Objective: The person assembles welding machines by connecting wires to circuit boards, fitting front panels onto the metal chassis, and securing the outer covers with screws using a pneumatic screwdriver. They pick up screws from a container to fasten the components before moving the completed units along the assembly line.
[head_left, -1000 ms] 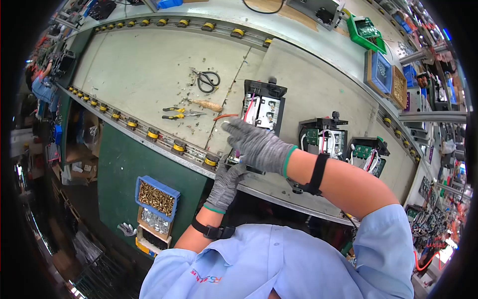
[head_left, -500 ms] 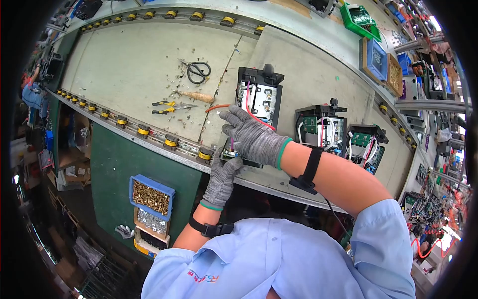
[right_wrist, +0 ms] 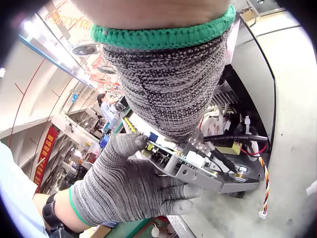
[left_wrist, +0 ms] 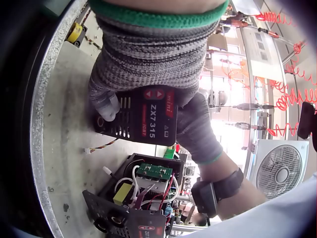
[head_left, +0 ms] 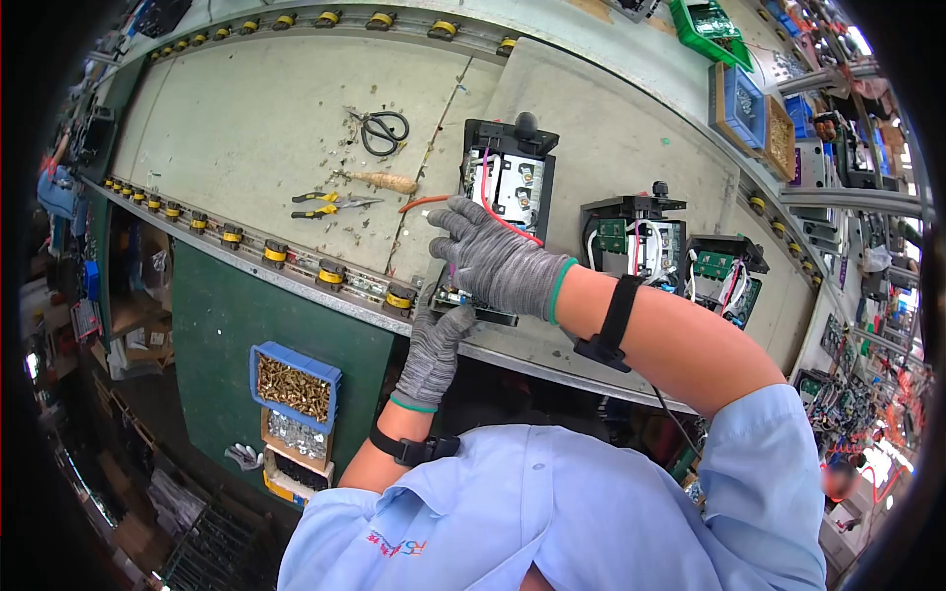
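An opened welding machine (head_left: 522, 187) stands on the bench, its innards bare and a red wire (head_left: 493, 209) curving over it. My left hand (head_left: 432, 353) grips the black front panel (left_wrist: 136, 133), marked ZX7 315, at the machine's near end. In the right wrist view that hand's thumb lies by the circuit board (right_wrist: 195, 159) behind the panel. My right hand (head_left: 503, 258) reaches over the near part of the machine from the right. Its fingertips are partly hidden, and I cannot tell what they hold. An orange wire (head_left: 422, 204) sticks out beside its fingers.
Left of the machine lie scissors (head_left: 379, 133), yellow-handled pliers (head_left: 330, 205), a tan tapered piece (head_left: 382, 181) and scattered scraps. Two more opened machines, one nearer (head_left: 636, 241) and one farther right (head_left: 729, 276), stand at the right. A blue bin (head_left: 340, 379) of brass parts sits below the bench edge.
The head view has shifted, so the bench things sit higher and further left. My right hand has moved slightly towards the near end, uncovering more of the red wire. The left hand keeps its grip.
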### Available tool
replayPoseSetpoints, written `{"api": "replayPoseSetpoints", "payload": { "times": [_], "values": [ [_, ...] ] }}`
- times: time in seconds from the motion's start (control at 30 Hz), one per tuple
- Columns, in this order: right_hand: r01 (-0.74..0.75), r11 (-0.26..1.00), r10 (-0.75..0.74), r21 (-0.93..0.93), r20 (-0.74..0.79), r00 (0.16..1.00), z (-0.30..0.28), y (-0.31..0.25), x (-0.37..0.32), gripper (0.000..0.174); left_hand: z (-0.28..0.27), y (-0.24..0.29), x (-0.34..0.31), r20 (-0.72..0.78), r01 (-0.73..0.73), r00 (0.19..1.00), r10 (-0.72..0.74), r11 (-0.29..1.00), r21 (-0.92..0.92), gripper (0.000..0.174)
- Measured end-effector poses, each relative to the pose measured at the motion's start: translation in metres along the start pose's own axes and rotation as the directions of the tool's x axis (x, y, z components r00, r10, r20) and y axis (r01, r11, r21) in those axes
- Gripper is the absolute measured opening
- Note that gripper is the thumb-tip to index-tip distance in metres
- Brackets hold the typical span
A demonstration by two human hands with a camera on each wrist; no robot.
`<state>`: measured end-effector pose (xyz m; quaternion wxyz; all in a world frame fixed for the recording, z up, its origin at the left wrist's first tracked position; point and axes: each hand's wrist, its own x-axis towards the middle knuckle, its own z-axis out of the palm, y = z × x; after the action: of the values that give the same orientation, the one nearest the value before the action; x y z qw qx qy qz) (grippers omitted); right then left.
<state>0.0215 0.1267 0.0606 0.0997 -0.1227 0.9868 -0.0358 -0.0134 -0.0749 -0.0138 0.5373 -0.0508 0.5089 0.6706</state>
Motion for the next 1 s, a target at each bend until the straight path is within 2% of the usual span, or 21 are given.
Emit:
{"api": "replayPoseSetpoints", "payload": {
  "times": [0.1,0.23,0.27,0.33,0.37,0.43,0.5,0.63,0.83,0.9,1.0],
  "values": [
    [0.005,1.0,-0.005,-0.013,0.045,0.999,-0.004,-0.001,0.002,0.02,0.001,0.001,-0.001,0.0,-0.006,1.0,0.006,1.0,0.001,0.066],
    [0.02,0.999,-0.018,-0.045,0.041,0.999,0.0,0.002,0.0,0.021,-0.002,-0.001,-0.001,0.019,-0.01,1.0,0.01,1.0,0.013,0.067],
    [0.032,0.999,-0.031,-0.016,0.001,1.0,0.005,0.004,0.001,0.021,-0.004,-0.001,-0.001,0.017,-0.007,1.0,0.007,1.0,0.012,0.067],
    [0.046,0.999,-0.046,0.013,-0.038,0.998,0.01,0.005,0.0,0.021,-0.004,0.0,0.0,0.045,0.014,0.999,-0.013,1.0,-0.003,0.081],
    [0.042,0.999,-0.041,0.017,-0.05,0.998,0.012,0.005,0.001,0.021,-0.005,-0.001,0.001,0.043,0.013,0.999,-0.013,1.0,-0.004,0.081],
    [0.041,0.999,-0.039,0.021,-0.064,0.997,0.012,0.002,0.003,0.021,-0.006,-0.002,0.001,0.045,-0.016,0.999,0.014,0.999,0.049,0.065],
    [-0.003,1.0,0.003,-0.018,-0.012,1.0,0.008,0.0,0.005,0.024,-0.001,0.001,-0.001,0.028,-0.007,1.0,0.006,1.0,0.021,0.068],
    [0.046,0.999,-0.045,-0.003,0.091,0.995,-0.006,0.001,0.002,0.019,0.0,0.0,-0.001,0.01,0.008,1.0,-0.008,1.0,0.001,0.067],
    [-0.026,0.998,0.028,0.054,-0.038,0.999,0.007,-0.002,-0.001,0.02,-0.003,0.0,0.0,0.041,-0.03,0.999,0.028,0.999,0.04,0.073],
    [0.043,0.996,-0.039,0.084,-0.049,0.998,0.008,0.002,-0.001,0.02,-0.005,-0.005,0.002,0.029,-0.02,0.999,0.02,1.0,0.021,0.075],
    [0.066,0.997,-0.062,0.045,-0.09,0.994,0.008,0.003,-0.002,0.021,-0.007,-0.008,0.003,0.017,-0.019,1.0,0.02,1.0,-0.008,0.078]
  ]
}}
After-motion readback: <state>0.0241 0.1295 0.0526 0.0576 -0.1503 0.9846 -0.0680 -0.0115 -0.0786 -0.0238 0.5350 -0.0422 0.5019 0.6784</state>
